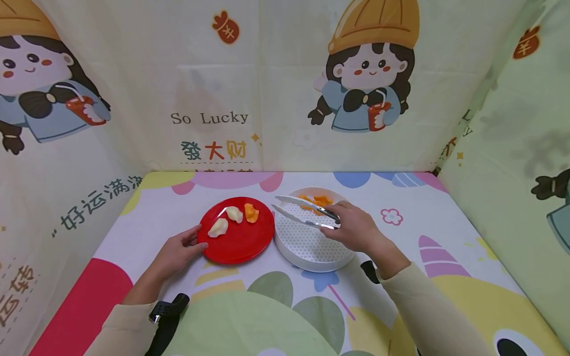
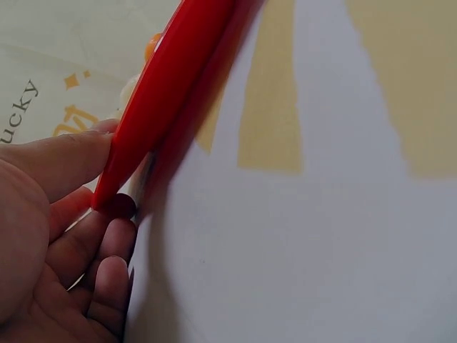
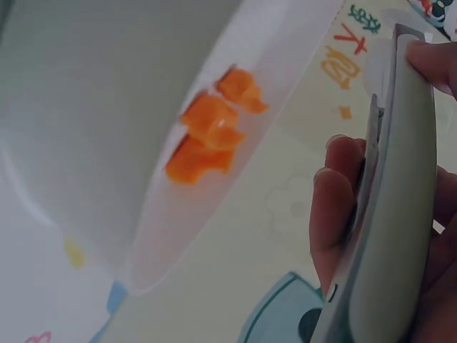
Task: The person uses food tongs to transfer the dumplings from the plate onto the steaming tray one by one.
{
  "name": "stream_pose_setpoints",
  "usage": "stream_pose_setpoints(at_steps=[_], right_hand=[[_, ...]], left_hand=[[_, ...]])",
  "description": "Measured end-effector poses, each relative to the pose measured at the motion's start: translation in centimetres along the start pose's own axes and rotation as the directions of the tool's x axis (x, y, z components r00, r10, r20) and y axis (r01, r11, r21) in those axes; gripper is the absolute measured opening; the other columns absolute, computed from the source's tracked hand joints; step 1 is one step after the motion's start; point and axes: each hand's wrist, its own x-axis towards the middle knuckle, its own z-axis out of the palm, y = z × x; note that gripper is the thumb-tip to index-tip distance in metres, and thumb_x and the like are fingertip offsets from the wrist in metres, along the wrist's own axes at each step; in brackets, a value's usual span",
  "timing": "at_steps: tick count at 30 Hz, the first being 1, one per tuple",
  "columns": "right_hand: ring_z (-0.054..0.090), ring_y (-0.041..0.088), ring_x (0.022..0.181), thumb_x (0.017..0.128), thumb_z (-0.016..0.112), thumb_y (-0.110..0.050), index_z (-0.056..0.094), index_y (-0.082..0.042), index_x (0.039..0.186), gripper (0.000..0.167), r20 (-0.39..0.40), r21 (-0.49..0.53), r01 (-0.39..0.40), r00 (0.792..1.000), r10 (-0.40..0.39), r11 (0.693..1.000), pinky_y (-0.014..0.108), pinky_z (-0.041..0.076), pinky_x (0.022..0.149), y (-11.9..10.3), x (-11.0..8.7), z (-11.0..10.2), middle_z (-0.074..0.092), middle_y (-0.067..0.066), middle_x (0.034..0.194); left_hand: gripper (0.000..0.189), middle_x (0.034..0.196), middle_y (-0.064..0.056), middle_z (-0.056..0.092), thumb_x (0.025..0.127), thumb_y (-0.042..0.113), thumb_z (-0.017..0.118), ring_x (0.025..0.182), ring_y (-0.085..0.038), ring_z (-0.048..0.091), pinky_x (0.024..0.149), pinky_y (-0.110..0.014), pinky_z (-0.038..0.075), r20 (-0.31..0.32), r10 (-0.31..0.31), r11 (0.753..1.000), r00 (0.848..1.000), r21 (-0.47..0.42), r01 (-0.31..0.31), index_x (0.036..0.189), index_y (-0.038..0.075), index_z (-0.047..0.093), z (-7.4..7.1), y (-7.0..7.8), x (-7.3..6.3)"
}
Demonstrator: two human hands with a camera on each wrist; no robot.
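Note:
My left hand (image 1: pixel 182 254) pinches the left rim of a red plate (image 1: pixel 240 247), thumb above and a finger below, as the left wrist view shows. Two pale, whitish pieces (image 1: pixel 218 228) and one orange piece (image 1: pixel 251 213) lie on the plate. My right hand (image 1: pixel 356 227) holds metal tongs (image 1: pixel 303 202) above a round white dish (image 1: pixel 313 247) with a patterned bottom. The tongs' tips stand apart, pointing left, with nothing visible between them. Several orange pieces (image 3: pixel 207 132) lie at the dish's far side, partly behind the tongs in the head view.
The plate and dish stand side by side on a table with a colourful cartoon cloth (image 1: pixel 289 321). Printed cloth walls (image 1: pixel 285 99) close off the back and both sides. A black strap (image 1: pixel 169 309) is around my left wrist.

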Motion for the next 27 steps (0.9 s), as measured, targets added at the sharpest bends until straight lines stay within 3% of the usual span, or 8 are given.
stream_pose_setpoints(at_steps=[3, 10, 20, 27], right_hand=[[0.057, 0.025, 0.094, 0.087, 0.075, -0.036, 0.062, -0.006, 0.135, 0.058, 0.033, -0.008, 0.021, 0.999, -0.021, 1.000, 0.040, 0.054, 0.076, -0.9, 0.8, 0.3, 0.062, 0.013, 0.119], [0.057, 0.030, 0.112, 0.088, 0.073, -0.038, 0.065, -0.009, 0.132, 0.053, 0.075, -0.049, 0.048, 0.996, -0.044, 0.998, 0.048, 0.052, 0.092, -3.1, 2.3, 0.8, 0.064, 0.012, 0.125], [0.057, 0.021, 0.098, 0.085, 0.078, -0.036, 0.067, -0.010, 0.128, 0.051, 0.141, 0.004, -0.042, 0.989, 0.041, 0.999, 0.038, 0.058, 0.077, -6.0, 4.1, 1.9, 0.065, 0.007, 0.114], [0.057, 0.017, 0.089, 0.084, 0.080, -0.038, 0.068, -0.008, 0.123, 0.050, 0.146, -0.017, -0.050, 0.988, 0.052, 0.999, 0.030, 0.058, 0.067, -7.7, 4.6, 3.0, 0.066, 0.005, 0.099]], left_hand=[[0.086, 0.149, -0.030, 0.041, 0.089, 0.029, 0.076, 0.133, -0.048, 0.039, 0.084, -0.043, 0.058, 0.002, -0.004, 1.000, 1.000, -0.003, 0.004, 0.157, 0.005, 0.029, 0.0, 0.0, 0.0], [0.087, 0.150, -0.029, 0.040, 0.088, 0.029, 0.077, 0.134, -0.048, 0.038, 0.084, -0.043, 0.058, 0.001, -0.014, 1.000, 1.000, -0.012, 0.014, 0.157, 0.006, 0.029, 0.0, 0.3, 0.0], [0.088, 0.150, -0.029, 0.040, 0.088, 0.031, 0.077, 0.134, -0.048, 0.038, 0.084, -0.043, 0.058, 0.015, -0.009, 1.000, 1.000, -0.014, 0.009, 0.157, 0.006, 0.028, -0.1, 0.3, -0.2], [0.088, 0.150, -0.030, 0.040, 0.088, 0.033, 0.077, 0.133, -0.049, 0.038, 0.084, -0.043, 0.058, 0.019, -0.007, 1.000, 1.000, -0.009, 0.007, 0.157, 0.006, 0.028, -0.2, 0.3, -0.3]])
